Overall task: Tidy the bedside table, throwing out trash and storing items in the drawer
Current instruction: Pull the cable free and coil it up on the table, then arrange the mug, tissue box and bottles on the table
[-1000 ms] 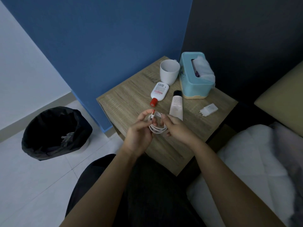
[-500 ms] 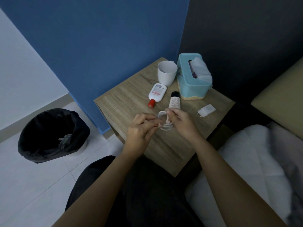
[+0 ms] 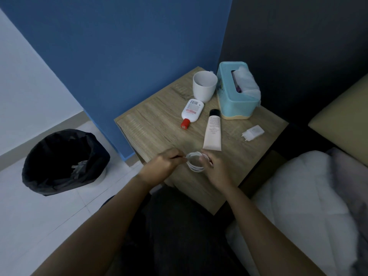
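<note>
White cable point(image 3: 194, 168), small round coil, pinched by fingers point(image 3: 175, 155) of left hand point(image 3: 162, 166), right hand point(image 3: 216, 170)

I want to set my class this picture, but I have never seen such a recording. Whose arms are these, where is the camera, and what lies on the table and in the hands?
No machine here: a person wears one wide-angle camera on the head, looking down at their own bare arms; this is the only view. Above the near edge of a wooden bedside table, the left hand pinches a strand of a coiled white cable and the right hand holds the coil. On the table lie a white bottle with a red cap, a beige tube with a black cap and a white charger plug; a white mug and a teal tissue box stand at the back. A black-lined bin stands on the floor, left.
</note>
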